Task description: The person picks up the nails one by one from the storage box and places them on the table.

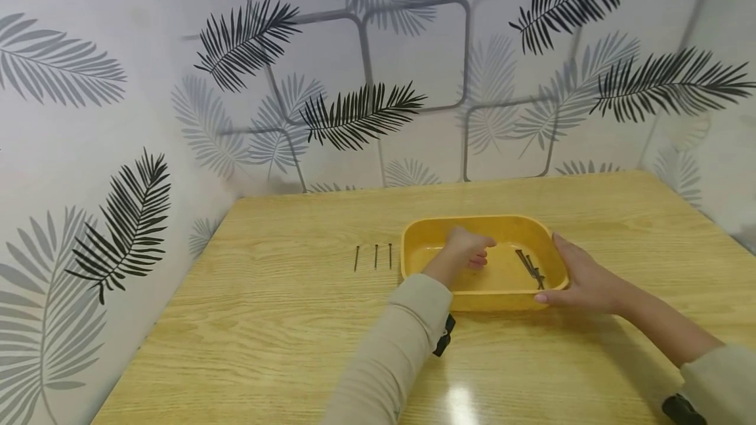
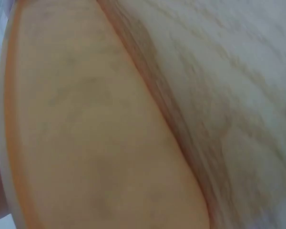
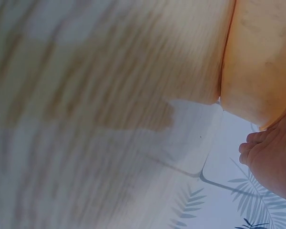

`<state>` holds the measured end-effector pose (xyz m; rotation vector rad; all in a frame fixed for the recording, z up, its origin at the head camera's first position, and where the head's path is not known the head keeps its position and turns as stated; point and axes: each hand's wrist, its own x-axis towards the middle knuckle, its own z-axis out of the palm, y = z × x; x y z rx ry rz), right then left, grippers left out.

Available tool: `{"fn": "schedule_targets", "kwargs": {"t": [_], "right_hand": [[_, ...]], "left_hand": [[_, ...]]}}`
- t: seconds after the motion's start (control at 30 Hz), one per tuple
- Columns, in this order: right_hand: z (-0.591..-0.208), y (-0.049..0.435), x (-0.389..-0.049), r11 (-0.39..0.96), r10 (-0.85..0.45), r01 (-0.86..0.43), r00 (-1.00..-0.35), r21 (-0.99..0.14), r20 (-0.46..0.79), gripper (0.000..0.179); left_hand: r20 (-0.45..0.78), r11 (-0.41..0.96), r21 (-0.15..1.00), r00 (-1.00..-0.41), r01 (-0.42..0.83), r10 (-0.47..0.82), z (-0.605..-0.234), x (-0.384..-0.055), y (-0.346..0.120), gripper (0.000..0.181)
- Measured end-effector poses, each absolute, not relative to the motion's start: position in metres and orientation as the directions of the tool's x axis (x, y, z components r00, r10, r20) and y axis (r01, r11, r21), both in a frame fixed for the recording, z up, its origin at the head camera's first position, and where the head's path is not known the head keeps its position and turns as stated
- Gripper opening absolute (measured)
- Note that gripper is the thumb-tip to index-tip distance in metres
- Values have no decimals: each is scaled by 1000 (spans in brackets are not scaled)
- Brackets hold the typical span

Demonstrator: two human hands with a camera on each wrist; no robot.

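Note:
A yellow plastic tray [image 1: 484, 302] sits on the wooden table. My right hand [image 1: 585, 277] grips its right end, thumb over the near rim and fingers along the right side; the right wrist view shows this hand [image 3: 271, 162] beside the tray wall. My left hand [image 1: 463, 249] is inside the tray, left of middle, fingers loosely bent, with nothing visible in them. Several dark nails [image 1: 529, 267] lie in a loose bunch at the tray's right side. Left of the tray, three nails [image 1: 376, 256] lie apart in a row. The left wrist view mostly shows the tray's outer wall [image 2: 95, 114].
The light wooden table [image 1: 266, 320] extends around the tray. Behind it stands a wall [image 1: 413, 71] with a leaf pattern. Dark straps show at both sleeves [image 1: 396, 340].

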<state>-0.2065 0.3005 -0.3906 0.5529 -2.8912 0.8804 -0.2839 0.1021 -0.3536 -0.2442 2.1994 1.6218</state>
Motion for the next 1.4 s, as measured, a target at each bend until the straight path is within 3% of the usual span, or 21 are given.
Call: {"fn": "schedule_targets", "kwargs": {"t": [0.4, 1.07, 1.4], "right_hand": [[-388, 297, -206, 778, -310, -350, -936, -522, 165, 114], [-387, 294, -207, 748, -358, -430, -903, -506, 238, 108], [-386, 295, -206, 770, -326, -356, -933, -529, 153, 112]], "left_hand": [[-444, 296, 863, -894, -410, 57, -369, -277, 129, 56], [-501, 173, 857, -862, -484, 70, -369, -258, 158, 29], [-511, 208, 847, -857, -489, 70, -373, -258, 174, 22]]}}
